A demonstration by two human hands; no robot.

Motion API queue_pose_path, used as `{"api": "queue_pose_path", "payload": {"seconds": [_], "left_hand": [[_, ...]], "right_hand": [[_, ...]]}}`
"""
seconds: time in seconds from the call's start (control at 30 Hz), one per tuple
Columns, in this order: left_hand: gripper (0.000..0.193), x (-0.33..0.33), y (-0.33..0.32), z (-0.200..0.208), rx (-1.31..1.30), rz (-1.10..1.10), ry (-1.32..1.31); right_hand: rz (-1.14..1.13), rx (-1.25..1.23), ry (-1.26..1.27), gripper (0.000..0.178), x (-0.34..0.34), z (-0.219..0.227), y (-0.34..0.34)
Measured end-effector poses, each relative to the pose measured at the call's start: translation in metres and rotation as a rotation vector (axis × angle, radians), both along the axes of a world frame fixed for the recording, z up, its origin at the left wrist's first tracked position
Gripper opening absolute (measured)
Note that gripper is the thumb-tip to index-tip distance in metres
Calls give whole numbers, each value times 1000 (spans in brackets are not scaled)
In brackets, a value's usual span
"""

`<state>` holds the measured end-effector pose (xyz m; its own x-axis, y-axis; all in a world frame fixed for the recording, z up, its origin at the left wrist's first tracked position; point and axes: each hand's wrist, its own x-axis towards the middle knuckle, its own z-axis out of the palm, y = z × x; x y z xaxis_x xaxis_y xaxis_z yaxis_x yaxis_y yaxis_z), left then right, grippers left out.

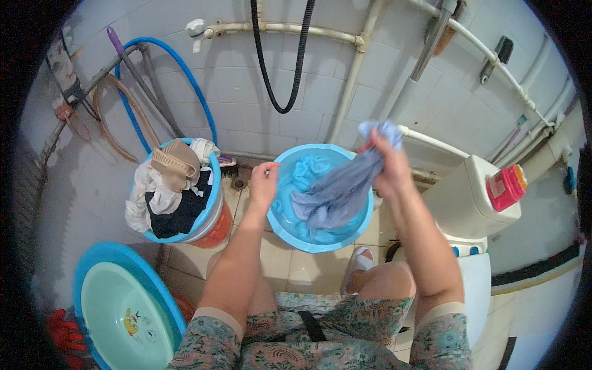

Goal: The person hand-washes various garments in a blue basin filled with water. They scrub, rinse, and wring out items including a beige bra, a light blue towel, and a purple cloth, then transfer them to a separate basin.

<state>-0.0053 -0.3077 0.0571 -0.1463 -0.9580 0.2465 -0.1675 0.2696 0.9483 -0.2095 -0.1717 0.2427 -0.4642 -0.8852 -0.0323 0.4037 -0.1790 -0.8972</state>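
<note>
A wet grey-blue cloth garment (345, 188) hangs from my right hand (388, 168), which grips its bunched upper end above the right side of a light blue basin (320, 248). The garment's lower part drapes down into the basin. Brighter blue wet cloth (311, 166) lies in the water there. My left hand (264, 186) is held at the basin's left rim with its fingers curled together. What those fingers pinch, if anything, is too small to make out.
On the left, a bucket (213, 216) is heaped with white and black laundry and a beige plastic scoop (177, 161). Nested blue and pale green basins (102, 287) lean nearer me. The toilet (472, 197) stands at right; a black hose (282, 110) dangles beyond the basin.
</note>
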Motion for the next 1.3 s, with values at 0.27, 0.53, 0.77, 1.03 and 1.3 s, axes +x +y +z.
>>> {"api": "queue_pose_path", "payload": {"seconds": [0.27,0.53,0.77,1.03,1.3], "left_hand": [[15,10,13,28,130,-14,167],[14,-9,18,40,148,-71,167],[17,-11,19,64,57,-149,55],[18,-16,23,79,97,-234,48],[15,-24,28,62,26,-244,-101]], "right_hand": [[-102,-444,214,15,-9,143,-20],[-227,266,799,36,-36,-63,-23],[372,694,1765,79,-2,-238,4],[798,969,1818,55,14,-261,-50],[516,1178,1588,49,3,-311,-60]]}}
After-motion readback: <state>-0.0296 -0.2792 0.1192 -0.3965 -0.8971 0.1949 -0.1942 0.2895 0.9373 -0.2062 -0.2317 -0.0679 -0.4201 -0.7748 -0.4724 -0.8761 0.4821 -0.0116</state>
